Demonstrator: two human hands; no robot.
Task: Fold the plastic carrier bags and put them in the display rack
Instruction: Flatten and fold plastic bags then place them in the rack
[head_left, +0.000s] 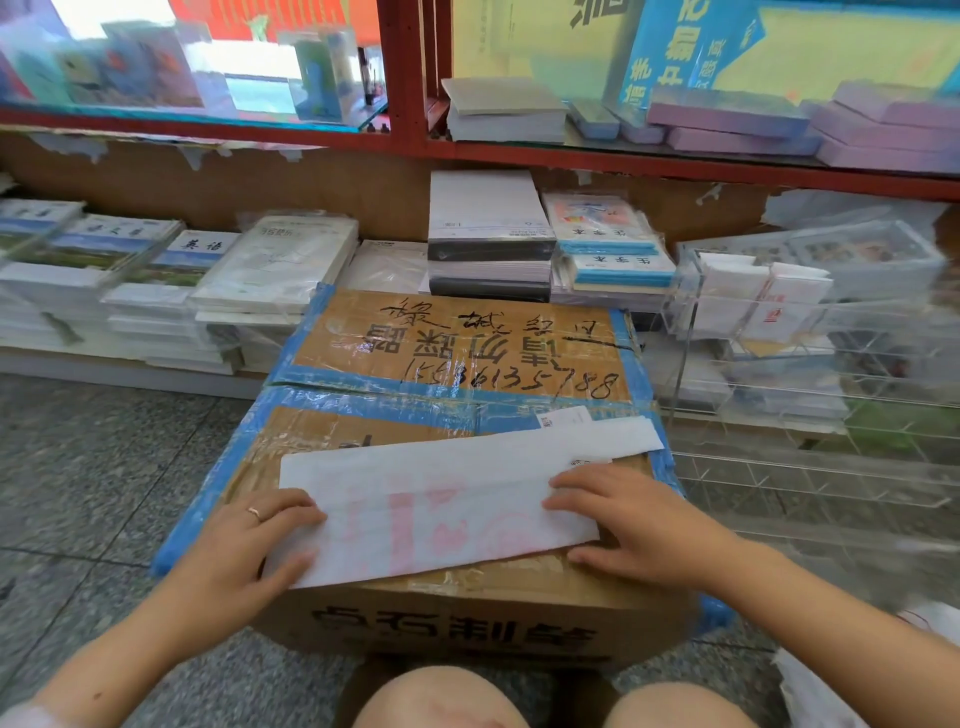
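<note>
A white plastic carrier bag (441, 509) with faded pink print lies folded into a long strip across the top of a taped cardboard box (467, 343). My left hand (244, 540) rests on the strip's left end, fingers and thumb on top of it. The fingers of my right hand (634, 519) press flat on its right part, with the thumb on the box beside the bag. To the right stands a clear acrylic display rack (691, 332) that holds folded white bags (753, 301) in its upper compartments.
Stacks of wrapped exercise books (260, 270) and paper packs (488, 228) line the low shelf behind the box. A red-framed shelf (410, 78) stands above them. More white plastic (815, 691) lies on the floor at lower right. My knees (431, 701) are just below the box.
</note>
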